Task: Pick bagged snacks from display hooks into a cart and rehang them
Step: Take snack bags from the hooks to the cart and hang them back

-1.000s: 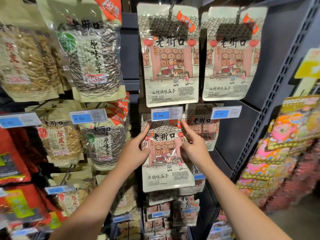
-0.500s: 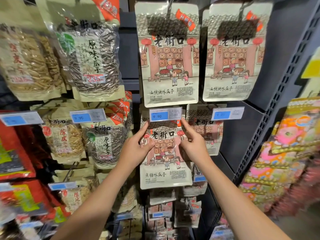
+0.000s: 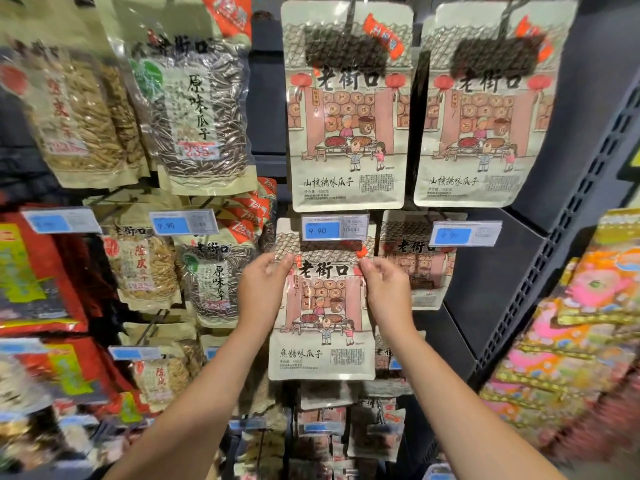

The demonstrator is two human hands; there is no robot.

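At the far left we see blurred red packs [image 3: 31, 271] and a tan bag of pale seeds [image 3: 79, 112] hanging on the display. Just right of it hangs a clear-windowed bag of striped sunflower seeds [image 3: 194, 112], with a blue price tag [image 3: 183, 223] marked 9.90 below it and a smaller striped-seed bag [image 3: 214, 271] under that.

Our left hand [image 3: 263, 289] pinches the upper left edge of the cream snack bag [image 3: 322, 327], thumb and fingers curled onto its rim. The bag hangs upright in the middle column of the rack, its long axis vertical, printed front facing us, top edge tucked just below the centre price tag [image 3: 334, 227]. Our right hand [image 3: 388, 289] pinches the upper right edge at the same height, fingertips curled on the bag near a small red tab. The two hands stand apart, one at each top corner.

Above hang two larger cream bags [image 3: 346, 109] with the same shop-front drawing, side by side. Right of our bag, another similar bag [image 3: 419, 265] sits behind a price tag [image 3: 465, 233]. At the far right, bright pink and yellow packs [image 3: 588, 323] hang blurred.
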